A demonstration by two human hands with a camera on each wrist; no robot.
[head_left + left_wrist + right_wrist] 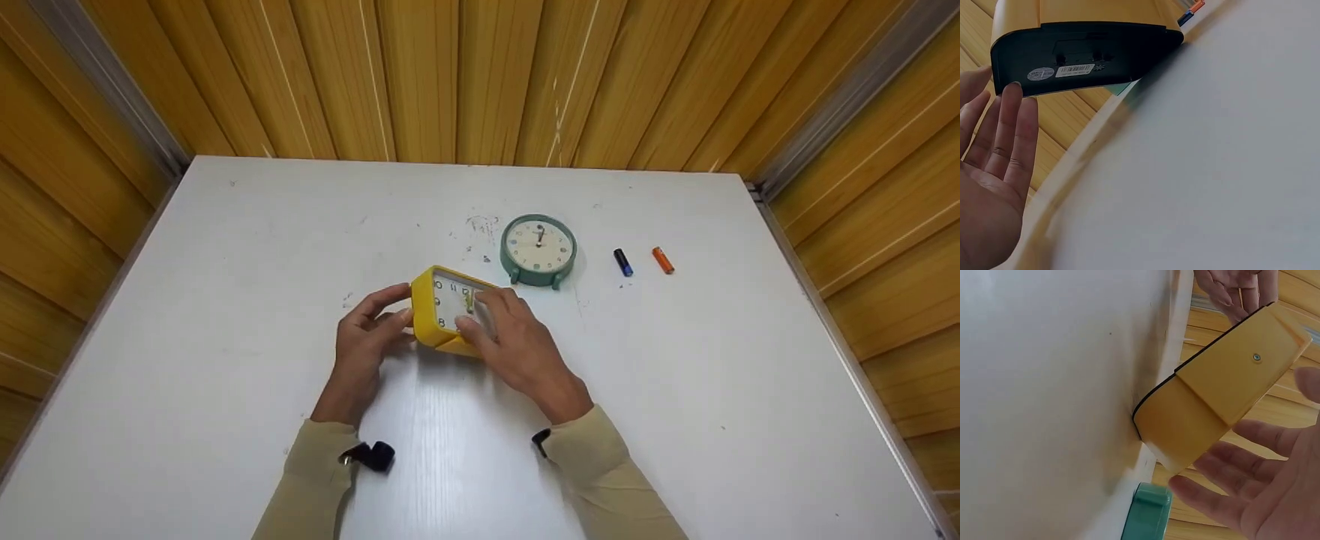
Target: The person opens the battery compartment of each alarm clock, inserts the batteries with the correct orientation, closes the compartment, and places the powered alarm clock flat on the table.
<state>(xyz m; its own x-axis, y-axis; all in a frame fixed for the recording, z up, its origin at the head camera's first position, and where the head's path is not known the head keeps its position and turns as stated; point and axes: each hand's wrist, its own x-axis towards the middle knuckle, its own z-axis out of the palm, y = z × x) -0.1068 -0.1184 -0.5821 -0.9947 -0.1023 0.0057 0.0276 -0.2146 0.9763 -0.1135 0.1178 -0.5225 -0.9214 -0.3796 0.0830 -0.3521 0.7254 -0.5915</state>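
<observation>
A yellow alarm clock with a white dial is tilted, its left side raised off the table. My left hand holds its left edge, fingertips on the black back cover in the left wrist view. The back carries small knobs and a barcode sticker. Over the dial's right part lies my right hand, fingers spread and touching the clock's front, as the right wrist view shows. This hand hides part of the numerals. The yellow underside with a screw faces the right wrist camera.
A round green alarm clock lies face up beyond the hands. To its right are a dark blue battery and an orange battery. Wood-patterned walls border the white table at the back and sides.
</observation>
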